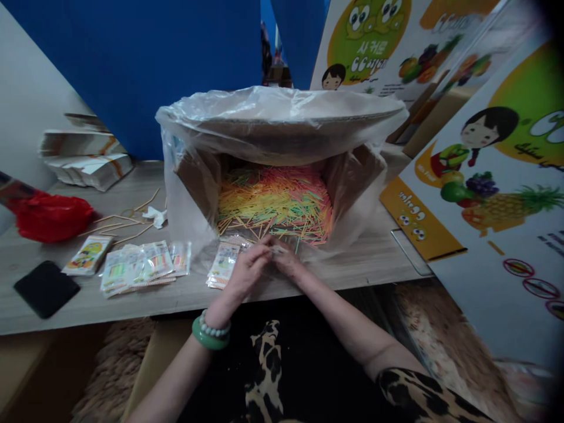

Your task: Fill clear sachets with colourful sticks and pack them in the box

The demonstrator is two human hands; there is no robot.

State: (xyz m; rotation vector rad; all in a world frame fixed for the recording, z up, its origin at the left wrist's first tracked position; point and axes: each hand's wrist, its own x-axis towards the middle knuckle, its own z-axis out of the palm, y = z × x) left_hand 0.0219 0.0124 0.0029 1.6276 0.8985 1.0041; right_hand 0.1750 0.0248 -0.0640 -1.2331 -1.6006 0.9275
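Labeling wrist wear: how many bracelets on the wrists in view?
2, both on the wrist of the left hand: a green bangle nearer the elbow and a pale beaded bracelet just above it. The right hand wrist shows none.

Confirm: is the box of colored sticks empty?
No, the plastic-lined cardboard box holds a deep heap of colored sticks just behind the left hand and right hand.

A small clear packet (278,251), contents indistinct, is pinched between both hands at the table's front edge, just before the plastic-lined carton of multicoloured sticks (275,202) lying heaped loose.
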